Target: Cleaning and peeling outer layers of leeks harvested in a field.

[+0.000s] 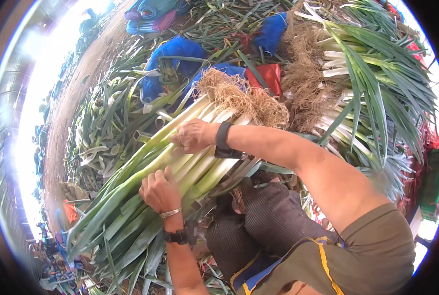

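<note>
Both hands [160, 189] [194, 135] press on a leek bundle [190, 147] across the lap.

You have two hands on the work: your left hand [159, 191] and your right hand [194, 135], both flat on one bundle of leeks [180, 157]. You wear three wrist items: one silver bracelet [170, 213] and one black watch [176, 237] on the left, one black band [223, 140] on the right. One stacked pile of leeks [367, 78] lies far right.
</note>
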A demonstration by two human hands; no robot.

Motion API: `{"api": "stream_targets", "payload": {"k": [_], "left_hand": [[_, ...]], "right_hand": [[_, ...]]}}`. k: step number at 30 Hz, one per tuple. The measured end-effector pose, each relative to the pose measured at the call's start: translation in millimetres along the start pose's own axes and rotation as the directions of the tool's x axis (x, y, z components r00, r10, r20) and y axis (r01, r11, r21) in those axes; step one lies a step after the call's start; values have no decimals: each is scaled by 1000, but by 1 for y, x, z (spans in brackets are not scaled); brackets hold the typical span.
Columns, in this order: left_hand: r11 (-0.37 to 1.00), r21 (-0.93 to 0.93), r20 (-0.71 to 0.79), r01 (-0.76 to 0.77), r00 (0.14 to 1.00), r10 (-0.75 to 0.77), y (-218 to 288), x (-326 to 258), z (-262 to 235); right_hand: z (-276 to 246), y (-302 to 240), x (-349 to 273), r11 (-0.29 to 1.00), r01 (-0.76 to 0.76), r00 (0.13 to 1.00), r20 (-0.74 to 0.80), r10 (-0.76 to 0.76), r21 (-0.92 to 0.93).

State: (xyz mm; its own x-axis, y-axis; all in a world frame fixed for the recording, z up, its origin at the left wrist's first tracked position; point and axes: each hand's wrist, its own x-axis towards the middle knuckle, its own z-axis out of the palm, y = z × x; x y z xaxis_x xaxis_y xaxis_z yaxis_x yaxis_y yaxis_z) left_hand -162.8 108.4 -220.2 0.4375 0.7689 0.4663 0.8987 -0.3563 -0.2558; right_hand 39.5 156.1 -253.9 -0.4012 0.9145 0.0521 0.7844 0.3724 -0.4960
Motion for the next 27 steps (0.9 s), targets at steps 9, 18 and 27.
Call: {"api": "stream_targets", "payload": {"k": [9, 18, 27], "left_hand": [[996, -77, -128, -47, 991, 37, -7, -5, 12], [974, -176, -263, -141, 960, 91, -9, 5, 12], [995, -57, 424, -77, 901, 94, -12, 38, 15]], "right_hand": [[5, -4, -6, 992, -91, 996, 23, 89, 82], [4, -6, -5, 983, -178, 970, 175, 167, 50], [13, -2, -6, 987, -158, 979, 135, 152, 40]]}}
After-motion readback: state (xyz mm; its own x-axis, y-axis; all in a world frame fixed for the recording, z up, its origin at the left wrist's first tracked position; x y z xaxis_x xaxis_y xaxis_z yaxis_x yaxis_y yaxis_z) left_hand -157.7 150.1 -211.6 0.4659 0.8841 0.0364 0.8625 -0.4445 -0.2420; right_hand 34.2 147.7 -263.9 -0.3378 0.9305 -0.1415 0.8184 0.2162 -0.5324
